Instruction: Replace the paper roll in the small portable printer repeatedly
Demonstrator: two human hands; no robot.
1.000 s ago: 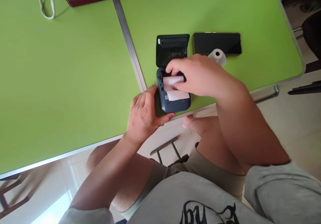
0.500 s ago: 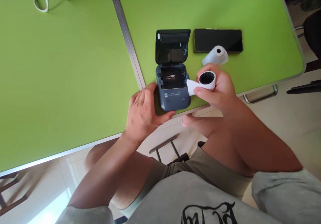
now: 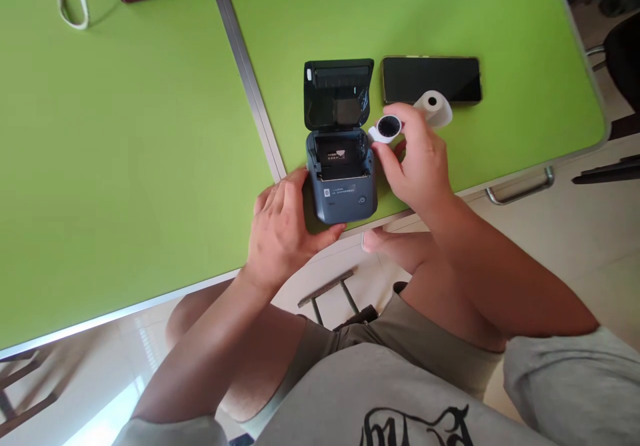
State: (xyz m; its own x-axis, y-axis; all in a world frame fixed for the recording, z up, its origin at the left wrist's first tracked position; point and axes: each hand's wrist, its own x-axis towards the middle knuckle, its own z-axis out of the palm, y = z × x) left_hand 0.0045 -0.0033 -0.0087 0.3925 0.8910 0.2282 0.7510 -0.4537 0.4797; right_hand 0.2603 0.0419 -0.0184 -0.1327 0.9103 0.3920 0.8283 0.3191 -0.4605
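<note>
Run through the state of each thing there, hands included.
Printer: upright, no roll inside
Lid: open, raised
Left hand: against the printer's left side and front
Right hand: pinching a roll
Held roll: beside the printer
Other roll: partly hidden by right hand
Phone: flat, screen dark

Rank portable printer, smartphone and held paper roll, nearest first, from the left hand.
1. Portable printer, touching the left hand.
2. Paper roll, right of the printer, in the right hand.
3. Smartphone, farther right, on the green table.

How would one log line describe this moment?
left hand: touches printer; right hand: holds paper roll; lid: open; second roll: near phone
</note>
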